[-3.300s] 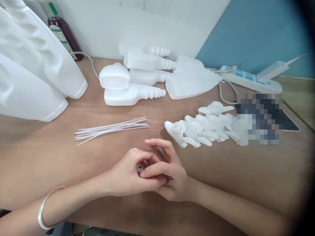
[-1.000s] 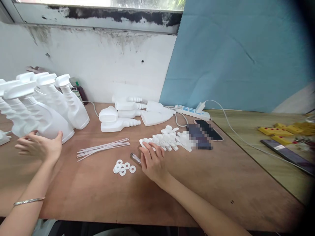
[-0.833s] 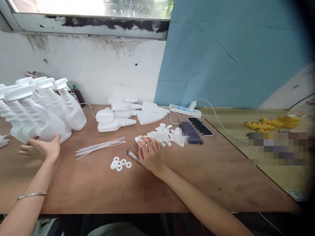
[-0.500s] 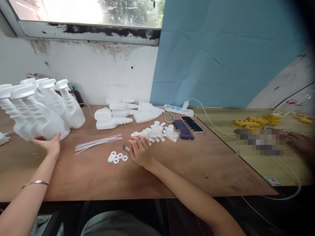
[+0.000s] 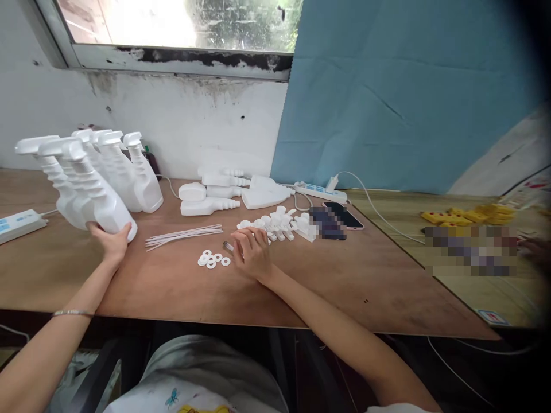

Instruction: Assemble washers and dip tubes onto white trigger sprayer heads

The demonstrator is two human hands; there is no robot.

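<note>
Tall white plastic spray bottle (image 5: 107,202), trigger-topped, rib-necked, smooth-bodied, beside similar bottles (image 5: 143,182) on a brown, wood-like worktop (image 5: 181,287), below a stained white wall (image 5: 206,123), a grimy window (image 5: 241,26) and a blue sheet (image 5: 387,103). Bottle's base touches the left hand (image 5: 112,242), thumb at one side, grip unclear; right hand (image 5: 253,255) lies curled beside white plastic trigger heads (image 5: 282,222), its hold hidden.

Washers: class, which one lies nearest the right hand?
The rightmost washer; all the other washers lie further left, farther from the right hand.

Bright window (image 5: 181,23) above stained wall (image 5: 193,123)
</note>
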